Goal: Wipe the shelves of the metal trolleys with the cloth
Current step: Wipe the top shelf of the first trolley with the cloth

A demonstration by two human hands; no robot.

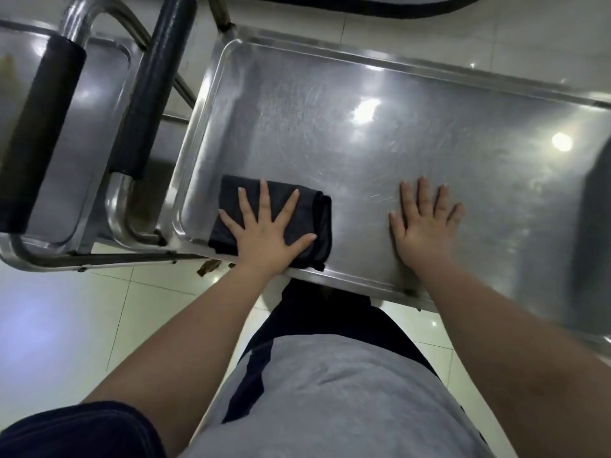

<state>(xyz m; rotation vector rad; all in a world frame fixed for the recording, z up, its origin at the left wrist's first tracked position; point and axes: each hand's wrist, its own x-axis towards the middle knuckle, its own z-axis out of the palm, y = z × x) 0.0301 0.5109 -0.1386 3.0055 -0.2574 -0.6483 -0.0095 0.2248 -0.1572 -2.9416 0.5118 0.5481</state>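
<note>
A folded dark cloth (317,219) lies at the near left corner of a steel trolley's top shelf (380,133). My left hand (267,233) presses flat on the cloth with its fingers spread straight. My right hand (426,223) rests flat on the bare metal to the right of the cloth, fingers straight, holding nothing. Faint wipe streaks show on the shelf beyond both hands.
A second steel trolley (99,104) stands at the left, its shelf close to the first one. Two black-padded push handles (148,94) (36,133) rise between them. Pale floor tiles (82,309) lie below, and my grey shirt fills the bottom.
</note>
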